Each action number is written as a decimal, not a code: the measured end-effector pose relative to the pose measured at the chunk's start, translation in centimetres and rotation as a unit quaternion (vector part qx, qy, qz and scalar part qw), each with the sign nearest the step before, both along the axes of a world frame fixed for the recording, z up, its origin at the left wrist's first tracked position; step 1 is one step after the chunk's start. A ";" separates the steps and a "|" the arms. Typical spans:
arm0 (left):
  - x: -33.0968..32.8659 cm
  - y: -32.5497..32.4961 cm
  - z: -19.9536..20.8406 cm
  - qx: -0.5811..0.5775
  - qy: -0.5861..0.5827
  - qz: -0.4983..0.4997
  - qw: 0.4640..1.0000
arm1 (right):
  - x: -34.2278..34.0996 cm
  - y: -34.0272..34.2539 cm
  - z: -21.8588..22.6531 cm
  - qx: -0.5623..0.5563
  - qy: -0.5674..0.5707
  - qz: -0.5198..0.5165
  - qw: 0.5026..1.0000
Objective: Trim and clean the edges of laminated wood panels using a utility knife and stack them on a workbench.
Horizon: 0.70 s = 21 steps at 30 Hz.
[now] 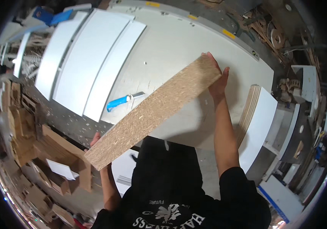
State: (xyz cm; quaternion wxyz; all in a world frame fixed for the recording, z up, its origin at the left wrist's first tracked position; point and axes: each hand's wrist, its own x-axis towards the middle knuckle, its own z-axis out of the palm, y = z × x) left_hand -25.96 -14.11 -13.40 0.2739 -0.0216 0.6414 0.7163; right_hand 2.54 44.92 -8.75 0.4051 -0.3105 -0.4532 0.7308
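Note:
A long piece of particle board (154, 110), with its brown speckled side toward me, slants across the view above the worktable (163, 49). My right hand (218, 82) grips its far right end, the thumb sticking out past the edge. At its near left end my left hand (96, 139) is closed round the board; most of those fingers are hidden behind it. Just left of the board's middle lies a blue utility knife (123, 101) with its blade out, and neither hand touches it.
White panels (91, 57) lie overlapped on the table's left. A stack of white-faced boards (257, 118) lies at the right. A long metal level (194, 19) runs along the far edge. Cardboard boxes (62, 164) stand on the floor at lower left; wood scraps (266, 34) lie at far right.

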 end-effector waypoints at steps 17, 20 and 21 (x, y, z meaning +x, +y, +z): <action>7.4 2.5 2.5 0.044 -0.078 0.239 0.967 | -1.6 0.3 -1.0 -0.055 -0.152 -0.044 0.986; 13.0 6.5 10.6 -0.092 -0.073 0.267 0.956 | 0.0 0.5 5.0 -0.115 -0.317 0.109 0.935; 15.4 5.7 12.0 -0.082 -0.122 0.232 0.962 | 0.9 0.3 7.6 -0.119 -0.308 0.103 0.938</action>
